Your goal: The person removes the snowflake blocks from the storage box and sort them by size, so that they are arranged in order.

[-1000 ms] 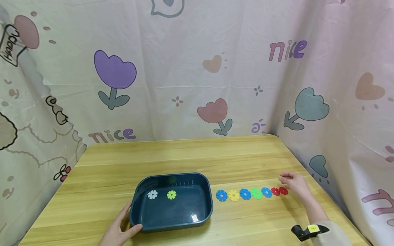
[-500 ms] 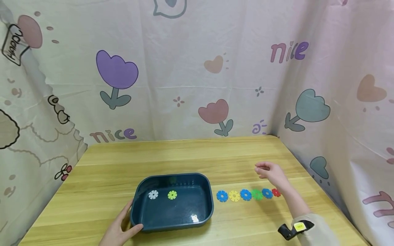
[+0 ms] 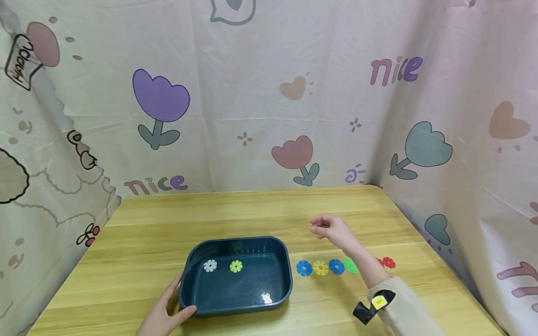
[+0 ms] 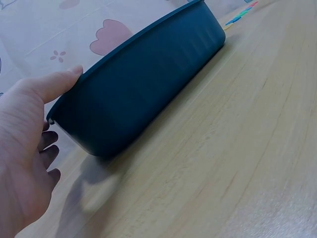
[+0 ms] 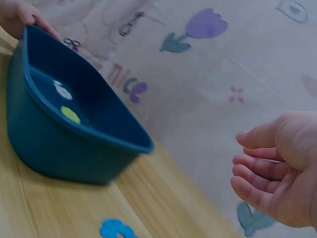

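Observation:
A dark teal tray [image 3: 235, 308] stands on the wooden table [image 3: 252, 210] with a white disc [image 3: 209, 265] and a lime disc [image 3: 236, 266] inside. My left hand [image 3: 170, 303] rests against its near left corner, thumb along the front wall, fingers on the left wall. Right of the tray is a row of discs: blue [image 3: 303, 268], yellow [image 3: 321, 268], blue [image 3: 336, 266], green [image 3: 350, 266] and red [image 3: 388, 262]. My right hand [image 3: 329, 228] hovers above and behind the row with loosely curled fingers. In the right wrist view this hand [image 5: 277, 168] shows nothing in it. My forearm hides part of the row.
Printed cloth walls [image 3: 269, 93] close in the table at the back, left and right. Bare wood lies behind the tray and left of it. A black wrist device [image 3: 370, 308] sits on my right sleeve.
My right hand has lifted from the red discs at the row's right end and moved left, towards the tray. The left hand and the tray have stayed put.

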Available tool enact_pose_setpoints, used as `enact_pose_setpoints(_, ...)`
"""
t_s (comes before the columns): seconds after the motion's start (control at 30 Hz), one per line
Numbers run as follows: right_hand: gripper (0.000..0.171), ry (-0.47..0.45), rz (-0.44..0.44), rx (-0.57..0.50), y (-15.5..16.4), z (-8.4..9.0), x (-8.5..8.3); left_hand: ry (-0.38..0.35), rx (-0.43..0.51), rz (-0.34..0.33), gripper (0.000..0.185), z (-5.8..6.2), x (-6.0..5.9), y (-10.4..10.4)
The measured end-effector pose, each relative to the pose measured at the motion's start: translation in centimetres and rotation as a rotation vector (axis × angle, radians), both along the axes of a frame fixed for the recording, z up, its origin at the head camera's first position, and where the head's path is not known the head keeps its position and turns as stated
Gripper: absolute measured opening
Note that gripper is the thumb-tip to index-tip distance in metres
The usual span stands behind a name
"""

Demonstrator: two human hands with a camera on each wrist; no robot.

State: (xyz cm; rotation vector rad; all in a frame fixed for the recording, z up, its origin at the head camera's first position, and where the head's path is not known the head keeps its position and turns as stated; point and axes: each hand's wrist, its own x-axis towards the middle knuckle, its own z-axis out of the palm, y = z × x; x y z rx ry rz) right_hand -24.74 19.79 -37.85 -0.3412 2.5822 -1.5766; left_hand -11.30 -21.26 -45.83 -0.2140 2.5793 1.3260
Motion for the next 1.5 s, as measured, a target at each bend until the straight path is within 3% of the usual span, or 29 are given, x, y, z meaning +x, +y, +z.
enact_pose_setpoints(0.37, 0.024, 0.015, 0.18, -0.018, -6.2, -0.3, 0.2, 0.039, -0.024, -0.01, 0.089, 0.1, 0.1, 0.1)
enact_pose_setpoints(0.73, 0.022, -0.054, 0.314, -0.032, -12.1, -1.0, 0.9, 0.026, -0.015, -0.015, 0.088, 0.1, 0.1, 0.0)
enact_pose_setpoints(1.07, 0.026, -0.165, 0.308, -0.072, -15.4, -2.8, 0.6, 0.023, -0.001, -0.01, 0.088, 0.0, 0.2, 0.0)
enact_pose_setpoints(1.5, 0.027, -0.182, 0.286, 0.045, -17.5, -5.7, 0.5, 0.02, -0.001, -0.013, 0.089, -0.1, 0.1, -0.1)
